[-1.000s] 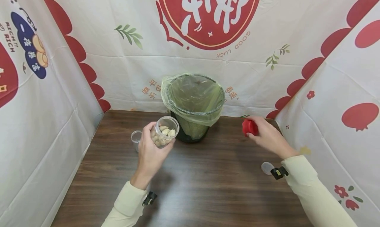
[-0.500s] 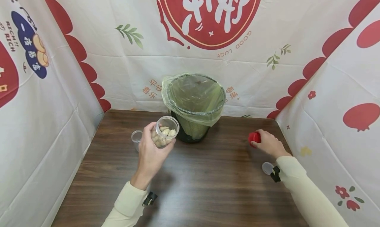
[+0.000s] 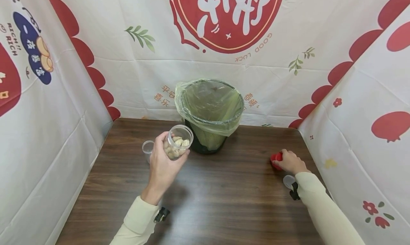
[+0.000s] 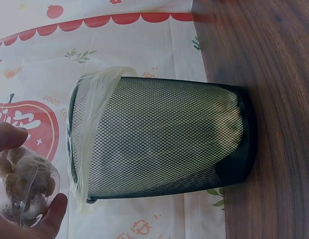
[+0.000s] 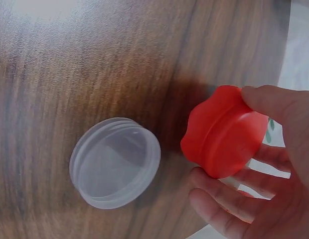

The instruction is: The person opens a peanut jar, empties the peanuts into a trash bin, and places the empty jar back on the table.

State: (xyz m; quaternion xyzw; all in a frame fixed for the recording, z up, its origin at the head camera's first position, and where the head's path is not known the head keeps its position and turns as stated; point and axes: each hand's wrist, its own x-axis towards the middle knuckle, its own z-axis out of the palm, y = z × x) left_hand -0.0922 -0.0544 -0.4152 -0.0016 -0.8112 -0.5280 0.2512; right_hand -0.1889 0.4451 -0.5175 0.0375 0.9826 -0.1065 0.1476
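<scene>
My left hand (image 3: pixel 164 163) grips a clear jar (image 3: pixel 178 142), its mouth uncovered and tilted toward me. Pale nut-like pieces (image 3: pixel 180 142) fill the lower part; the left wrist view shows thumb and fingers round its side. At the right, my right hand (image 3: pixel 292 162) holds a red plastic piece with a wavy rim (image 5: pixel 227 134), thumb on one side and fingers on the other. Whether that piece touches the tabletop is hard to tell. Close by, a clear round lid (image 5: pixel 114 163) lies on the wood.
A mesh trash bin (image 4: pixel 159 142) with a pale green bag (image 3: pixel 208 99) over its rim stands at the back of the wooden table (image 3: pixel 221 191), just beyond the jar. Left of my left hand is another clear container (image 3: pixel 147 146), partly hidden. Printed cloth (image 3: pixel 144 85) hangs round the table.
My right hand has moved down and toward me with the red piece, nearer the tabletop and the clear lid. The left hand and jar have stayed in place.
</scene>
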